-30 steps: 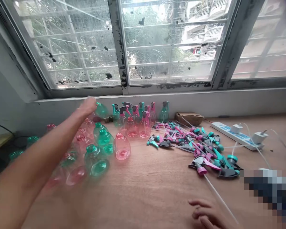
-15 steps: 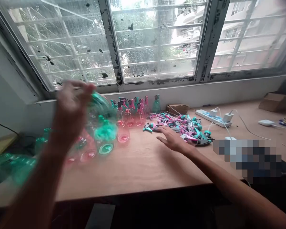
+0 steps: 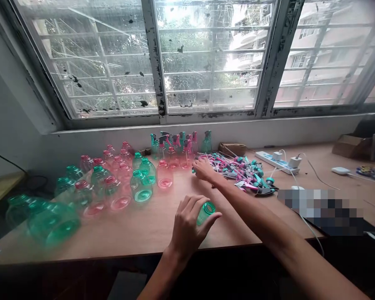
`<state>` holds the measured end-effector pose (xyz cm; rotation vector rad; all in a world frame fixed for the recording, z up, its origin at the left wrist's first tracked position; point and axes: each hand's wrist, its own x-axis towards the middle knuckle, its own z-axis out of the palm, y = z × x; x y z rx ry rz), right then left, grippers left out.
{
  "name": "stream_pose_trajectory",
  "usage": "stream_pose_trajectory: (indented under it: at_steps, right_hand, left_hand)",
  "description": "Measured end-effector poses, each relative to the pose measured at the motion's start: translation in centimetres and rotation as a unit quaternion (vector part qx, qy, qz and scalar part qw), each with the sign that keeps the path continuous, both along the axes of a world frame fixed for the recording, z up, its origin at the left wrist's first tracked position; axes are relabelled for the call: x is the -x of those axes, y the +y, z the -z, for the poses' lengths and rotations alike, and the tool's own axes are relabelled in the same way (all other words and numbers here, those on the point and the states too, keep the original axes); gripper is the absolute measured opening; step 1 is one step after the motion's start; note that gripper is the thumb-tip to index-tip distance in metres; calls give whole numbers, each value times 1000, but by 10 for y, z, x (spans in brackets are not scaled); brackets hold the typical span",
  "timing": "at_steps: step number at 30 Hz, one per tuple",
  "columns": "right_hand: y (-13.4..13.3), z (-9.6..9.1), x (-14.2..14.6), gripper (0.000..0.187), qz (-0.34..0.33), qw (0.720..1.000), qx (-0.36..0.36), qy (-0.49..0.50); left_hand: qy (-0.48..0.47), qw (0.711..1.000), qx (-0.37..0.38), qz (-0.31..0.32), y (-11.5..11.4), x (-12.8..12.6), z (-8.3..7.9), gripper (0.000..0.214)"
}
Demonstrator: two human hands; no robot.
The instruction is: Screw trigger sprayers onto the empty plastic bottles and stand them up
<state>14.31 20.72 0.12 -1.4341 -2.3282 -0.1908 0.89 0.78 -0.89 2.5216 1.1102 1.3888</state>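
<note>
My left hand (image 3: 187, 225) is wrapped round a clear green plastic bottle (image 3: 203, 213) near the table's front edge. The bottle's open neck faces up towards me, and fingers cover much of its body. Further back, my right hand (image 3: 203, 170) is closed at the left end of a heap of trigger spray heads (image 3: 237, 168) in pink, teal and dark grey. A bit of teal from one spray head shows at its fingertips; the rest of that piece is hidden. Left of my hands stand several open green bottles (image 3: 143, 189) and pink bottles (image 3: 165, 177).
Bottles fitted with spray heads (image 3: 187, 154) stand by the wall below the window. A brown box (image 3: 233, 149) sits behind the heap. On the right are a white power strip (image 3: 276, 161), cables and a cardboard box (image 3: 358, 143). Large green bottles (image 3: 53, 223) lie at the left.
My left hand has come from the upper left to the front middle, bringing the green bottle. My right hand has moved slightly left and closed on a spray head.
</note>
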Motion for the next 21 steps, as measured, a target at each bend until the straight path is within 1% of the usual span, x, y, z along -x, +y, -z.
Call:
stream_pose_trajectory:
  at_steps: [1, 2, 5, 7, 8, 9, 10, 11, 12, 13, 14, 16, 19, 21]
  right_hand:
    - [-7, -5, -2, 21, -9, 1000, -13, 20]
    - [-16, -10, -5, 22, -15, 998, -28, 46]
    - [-52, -22, -28, 34, -16, 987, -79, 137]
    - [-83, -28, -50, 39, -9, 971, -112, 213]
    - [-99, -31, -62, 36, -35, 929, -135, 343]
    - [-116, -35, -73, 32, -66, 879, -147, 448]
    - [-133, -38, -82, 28, -89, 828, -155, 531]
    - [-150, -43, -90, 27, -107, 784, -147, 594]
    - [-167, -47, -97, 26, -122, 748, -128, 640]
    - [-182, -51, -101, 24, -130, 720, -121, 671]
    - [-195, -54, -103, 22, -130, 707, -111, 686]
    - [-215, -58, -102, 20, -129, 700, -87, 697]
    - [-229, -54, -94, 20, -132, 700, -57, 699]
    - [-232, -46, -88, 20, -127, 712, -19, 690]
  left_hand:
    - [4, 1000, 12, -3, -1, 1, 2, 34]
    - [12, 1000, 27, -8, -2, 2, 5, 44]
    - [34, 996, 77, -30, -2, 5, 17, 74]
    - [24, 993, 101, -55, 0, 6, 27, 81]
    - [14, 992, 109, -68, 0, 6, 30, 83]
    - [4, 990, 117, -80, 1, 6, 33, 83]
    - [-1, 988, 125, -88, 2, 5, 35, 82]
    - [-2, 987, 134, -93, 2, 5, 36, 80]
    - [1, 986, 140, -94, 2, 4, 36, 78]
    - [6, 985, 143, -91, 1, 4, 35, 76]
    - [10, 986, 142, -88, 1, 3, 34, 74]
    - [9, 988, 129, -79, -1, 2, 32, 73]
    - [2, 993, 107, -57, -3, 1, 29, 73]
    - [3, 994, 99, -39, -4, 0, 28, 74]
